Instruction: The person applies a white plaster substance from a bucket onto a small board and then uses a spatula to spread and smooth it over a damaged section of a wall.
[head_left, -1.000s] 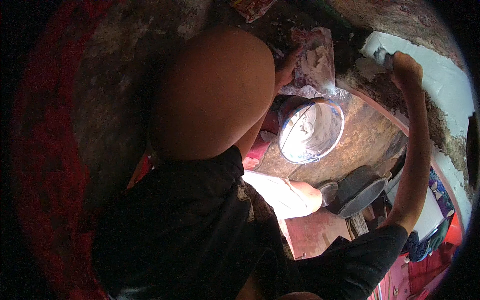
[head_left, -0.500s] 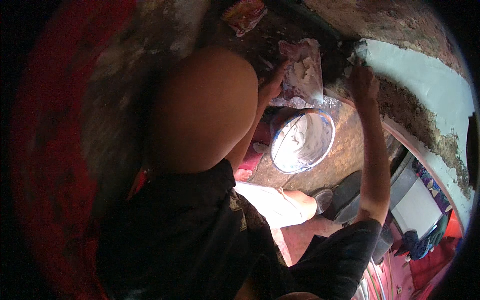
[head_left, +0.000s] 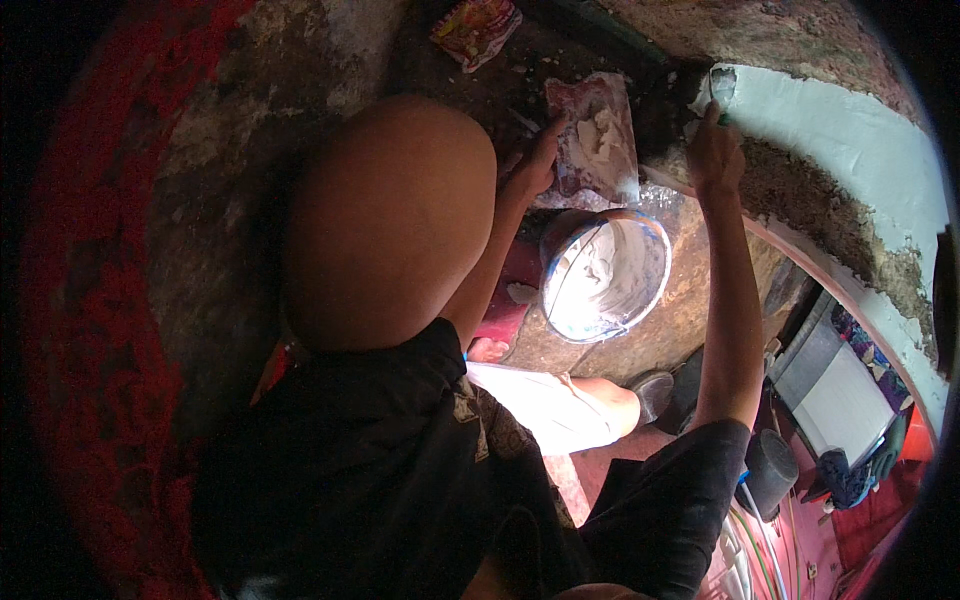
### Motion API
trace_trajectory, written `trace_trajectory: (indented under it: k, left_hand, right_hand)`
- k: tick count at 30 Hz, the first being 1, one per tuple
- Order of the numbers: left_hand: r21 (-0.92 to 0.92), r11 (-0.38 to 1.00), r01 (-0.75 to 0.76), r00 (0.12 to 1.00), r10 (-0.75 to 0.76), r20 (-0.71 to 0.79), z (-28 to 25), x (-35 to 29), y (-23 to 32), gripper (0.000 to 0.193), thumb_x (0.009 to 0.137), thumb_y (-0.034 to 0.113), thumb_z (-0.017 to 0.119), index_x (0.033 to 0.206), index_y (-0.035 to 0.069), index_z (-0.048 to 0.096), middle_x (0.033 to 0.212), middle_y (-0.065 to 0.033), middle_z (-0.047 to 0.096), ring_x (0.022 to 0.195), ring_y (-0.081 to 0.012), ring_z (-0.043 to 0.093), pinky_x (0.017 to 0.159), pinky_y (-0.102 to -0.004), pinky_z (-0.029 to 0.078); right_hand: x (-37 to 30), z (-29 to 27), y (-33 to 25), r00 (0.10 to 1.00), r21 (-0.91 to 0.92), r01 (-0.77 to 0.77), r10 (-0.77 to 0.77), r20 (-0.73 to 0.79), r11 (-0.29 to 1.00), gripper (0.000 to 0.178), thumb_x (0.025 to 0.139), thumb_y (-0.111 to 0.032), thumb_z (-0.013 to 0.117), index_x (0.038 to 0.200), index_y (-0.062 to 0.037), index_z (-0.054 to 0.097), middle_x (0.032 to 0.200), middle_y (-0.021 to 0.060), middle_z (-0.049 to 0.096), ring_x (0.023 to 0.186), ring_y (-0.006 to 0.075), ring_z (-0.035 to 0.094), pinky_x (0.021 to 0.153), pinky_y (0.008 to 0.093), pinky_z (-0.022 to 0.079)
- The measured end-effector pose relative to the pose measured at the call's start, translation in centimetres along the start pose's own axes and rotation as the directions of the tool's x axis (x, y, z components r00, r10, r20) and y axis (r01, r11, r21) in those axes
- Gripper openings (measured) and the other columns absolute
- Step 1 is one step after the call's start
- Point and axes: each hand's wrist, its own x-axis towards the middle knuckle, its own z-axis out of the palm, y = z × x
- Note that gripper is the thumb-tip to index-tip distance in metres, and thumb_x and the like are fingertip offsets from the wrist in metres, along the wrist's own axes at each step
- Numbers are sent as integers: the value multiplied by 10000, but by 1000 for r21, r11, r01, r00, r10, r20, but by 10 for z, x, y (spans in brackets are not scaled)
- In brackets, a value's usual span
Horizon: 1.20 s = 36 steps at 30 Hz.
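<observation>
My right hand (head_left: 715, 158) is closed round a putty knife (head_left: 718, 88), whose blade rests against the wall at the left end of a pale strip of fresh plaster (head_left: 825, 115). A little green shows at its handle. Toward the left, my left hand (head_left: 537, 165) grips the near edge of a reddish, smeared rectangular board (head_left: 618, 170). A lump of wet white plaster (head_left: 600, 135) lies on that board. Below the board stands a bucket (head_left: 664, 245) with a wire handle, holding more white plaster (head_left: 598, 275).
My bent knee (head_left: 395, 220) fills the left middle. A crumpled red and yellow packet (head_left: 475, 32) lies at the top. Rough bare wall (head_left: 830, 205) shows under the plaster strip. At the lower right are a dark cylindrical container (head_left: 770, 470), a pale flat panel (head_left: 845, 410) and several cables.
My right hand and the putty knife have shifted slightly, and the blade shows more clearly. The board in my left hand sits slightly farther left and up in view.
</observation>
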Motion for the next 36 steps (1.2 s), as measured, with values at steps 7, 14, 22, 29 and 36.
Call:
trace_trajectory:
  k: [7, 14, 22, 29, 36]
  left_hand:
    - [34, 999, 38, 993, -42, 109, -1, -7, 8, 895, 762, 596, 565, 1436, 130, 205, 1488, -94, 199, 1353, -254, 198, 1091, -404, 115]
    - [-58, 997, -58, 997, 61, 51, 14, -27, 16, 578, 867, 441, 543, 1261, 26, 465, 1277, -115, 507, 1141, -265, 511, 975, -416, 412]
    - [-29, 997, -71, 994, 73, 85, 21, -40, 28, 638, 864, 477, 532, 1300, 26, 420, 1319, -117, 466, 1184, -269, 473, 1004, -417, 375]
    - [-31, 998, -51, 993, 54, 109, 21, -42, 29, 621, 866, 492, 519, 1288, 42, 442, 1307, -116, 479, 1169, -276, 486, 989, -419, 389]
    - [-51, 999, -2, 998, 5, 65, 19, -39, 29, 607, 866, 484, 524, 1275, 40, 453, 1295, -118, 488, 1158, -279, 494, 970, -431, 411]
  right_hand:
    - [5, 10, 4, 987, -88, 56, -68, -142, 995, 439, 911, -128, 373, 1335, -24, 324, 934, 271, 610, 835, 379, 627, 665, 453, 513]
    - [2, 20, 6, 969, -29, 104, -107, -222, 994, 545, 864, -204, 499, 1311, 52, 324, 846, 224, 625, 696, 360, 639, 600, 444, 538]
    - [1, 27, -6, 960, 146, 149, -108, -258, 978, 535, 830, -112, 459, 1317, 55, 317, 771, 301, 592, 766, 436, 601, 639, 513, 465]
    - [-7, 16, -20, 972, 297, 127, -59, -227, 946, 568, 810, -75, 461, 1318, 95, 273, 818, 304, 603, 758, 457, 593, 645, 515, 454]
    - [-9, 19, -19, 965, 286, 126, -51, -256, 950, 580, 803, -68, 463, 1314, 112, 258, 799, 300, 605, 761, 454, 599, 634, 505, 465]
